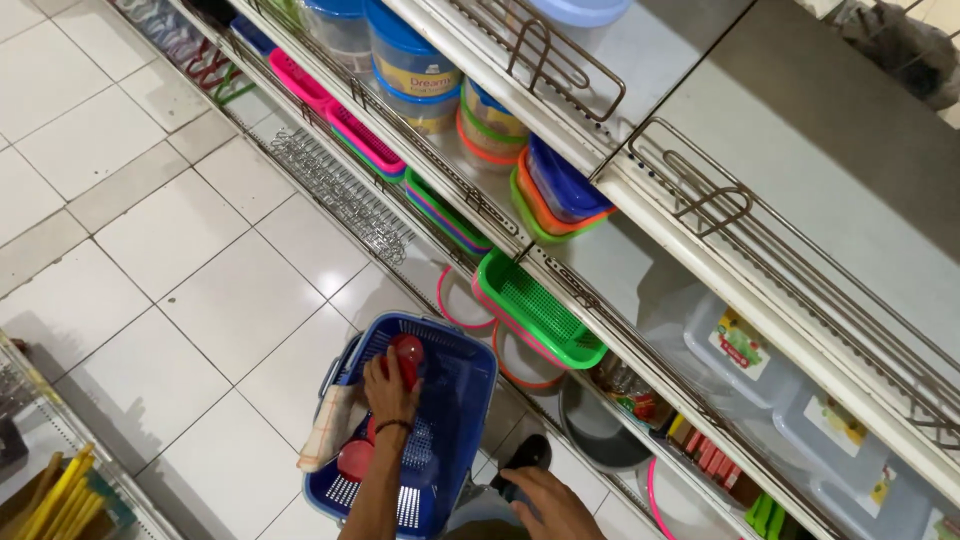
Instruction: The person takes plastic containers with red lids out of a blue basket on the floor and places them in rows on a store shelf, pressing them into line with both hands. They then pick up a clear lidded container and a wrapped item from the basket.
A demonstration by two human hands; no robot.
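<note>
Head view: our left hand [388, 392] grips a red cup [407, 352] inside the basket [455, 440]; our right hand [545, 500] hangs loose, empty.

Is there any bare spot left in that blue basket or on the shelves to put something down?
The blue basket has bare mesh along its right side, beside the left hand on a red round thing. The top shelf is bare past its wire divider. The shelf below is crowded with the green basket and stacked tubs.
</note>
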